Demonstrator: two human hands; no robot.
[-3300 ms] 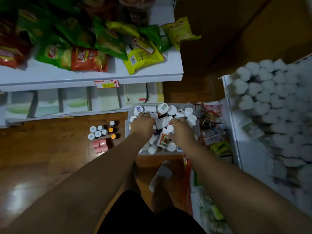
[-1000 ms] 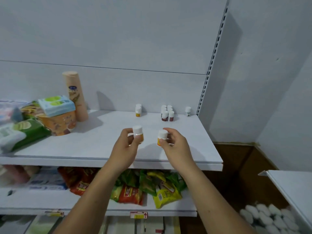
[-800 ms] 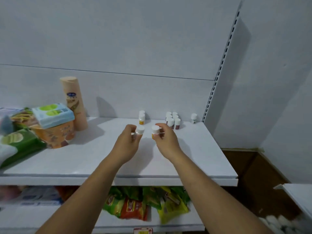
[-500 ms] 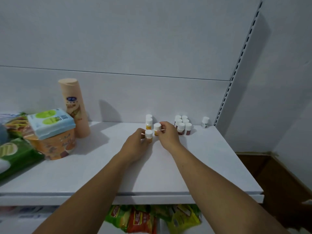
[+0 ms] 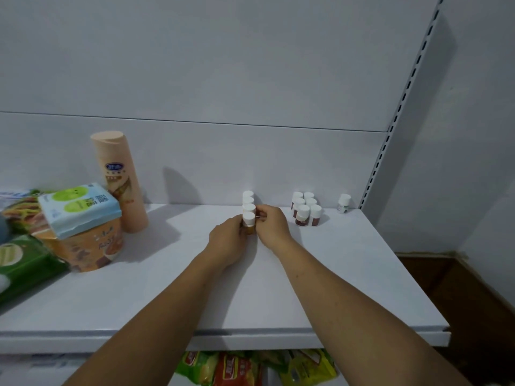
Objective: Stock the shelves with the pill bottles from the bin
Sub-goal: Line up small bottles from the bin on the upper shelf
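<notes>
Partway done: the shelf [image 5: 348, 274] has an orange bottle row [image 5: 247, 196], a brown bottle cluster [image 5: 305, 208] and a lone bottle [image 5: 344, 203]; the bin isn't in view, so what's left is unknown. Left grip [image 5: 227, 240] curls round the front bottle [image 5: 249, 222], upright on the shelf at the row's near end. Right grip [image 5: 271, 227] pinches the second bottle [image 5: 249, 208] just behind it.

White-capped amber pill bottles [image 5: 249, 222]; white shelf [image 5: 342, 277]; peach canister [image 5: 120, 182]; green packet [image 5: 26, 264].
</notes>
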